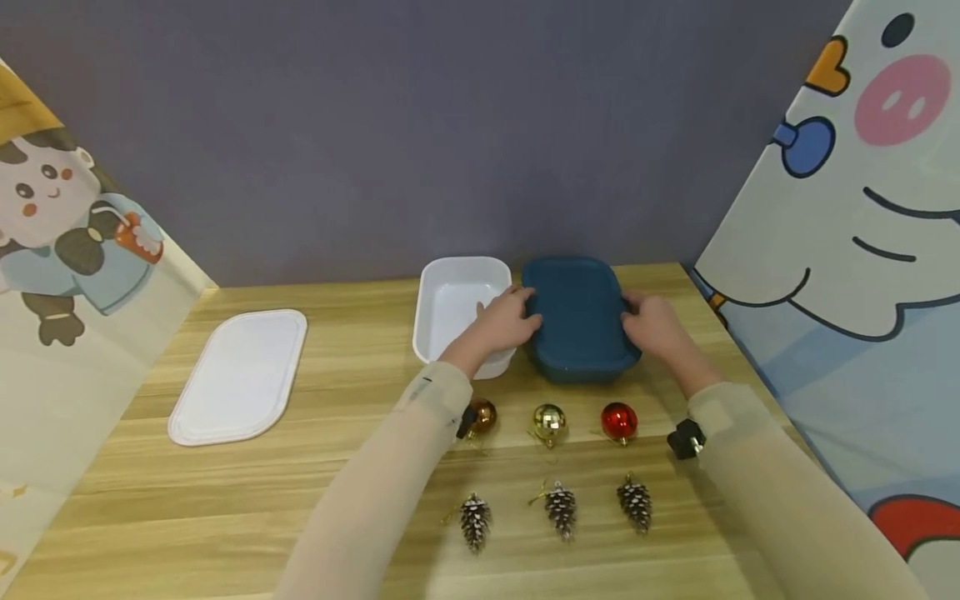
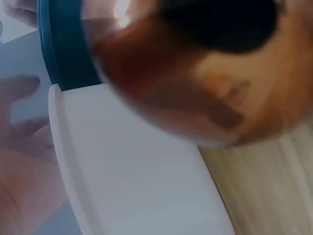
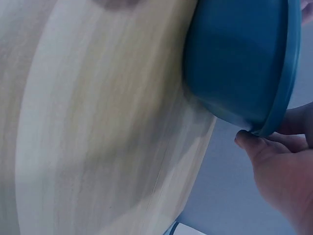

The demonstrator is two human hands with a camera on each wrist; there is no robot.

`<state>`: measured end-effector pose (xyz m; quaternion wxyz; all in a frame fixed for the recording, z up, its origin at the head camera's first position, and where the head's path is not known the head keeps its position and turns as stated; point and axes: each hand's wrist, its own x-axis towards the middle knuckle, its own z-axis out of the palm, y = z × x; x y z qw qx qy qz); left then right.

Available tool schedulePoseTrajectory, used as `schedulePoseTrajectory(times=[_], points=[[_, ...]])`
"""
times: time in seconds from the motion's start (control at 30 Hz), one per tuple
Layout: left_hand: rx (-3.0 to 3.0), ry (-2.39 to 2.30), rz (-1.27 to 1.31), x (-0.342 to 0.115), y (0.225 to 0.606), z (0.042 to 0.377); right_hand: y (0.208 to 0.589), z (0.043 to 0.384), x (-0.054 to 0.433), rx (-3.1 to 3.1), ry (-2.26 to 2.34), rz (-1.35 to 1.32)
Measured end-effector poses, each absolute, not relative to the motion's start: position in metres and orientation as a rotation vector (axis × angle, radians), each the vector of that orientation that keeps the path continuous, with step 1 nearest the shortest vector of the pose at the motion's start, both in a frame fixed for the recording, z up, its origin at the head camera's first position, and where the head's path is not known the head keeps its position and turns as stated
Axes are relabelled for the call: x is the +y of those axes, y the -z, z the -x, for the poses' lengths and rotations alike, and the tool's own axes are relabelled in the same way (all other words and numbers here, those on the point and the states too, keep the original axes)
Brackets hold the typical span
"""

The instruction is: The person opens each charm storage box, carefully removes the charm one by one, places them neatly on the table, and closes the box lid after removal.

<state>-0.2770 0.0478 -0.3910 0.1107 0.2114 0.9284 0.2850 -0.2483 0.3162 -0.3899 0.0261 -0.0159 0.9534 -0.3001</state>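
Observation:
The dark blue box (image 1: 581,372) stands at the back of the table with a flat blue lid (image 1: 579,312) on top. My right hand (image 1: 656,327) pinches the lid's rim at the right side; in the right wrist view the thumb (image 3: 254,144) is against the underside of the rim. My left hand (image 1: 504,321) reaches over a white open box (image 1: 450,292), extended fingertips at the lid's left edge. In the left wrist view the white box's wall hides the underside of that edge.
A white lid (image 1: 238,375) lies flat at the left. In front of the boxes are a brown bauble (image 1: 485,414), a gold bauble (image 1: 550,422) and a red bauble (image 1: 618,421). Nearer lie three pinecones (image 1: 560,510). A grey wall (image 1: 360,150) rises behind the table.

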Motion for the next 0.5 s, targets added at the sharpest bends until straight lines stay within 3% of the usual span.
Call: schedulePoseTrajectory(times=[0.5], points=[[2.880, -0.342, -0.671, 0.060, 0.390, 0.281, 0.395, 0.252, 0.320, 2.960, 0.797, 0.091]])
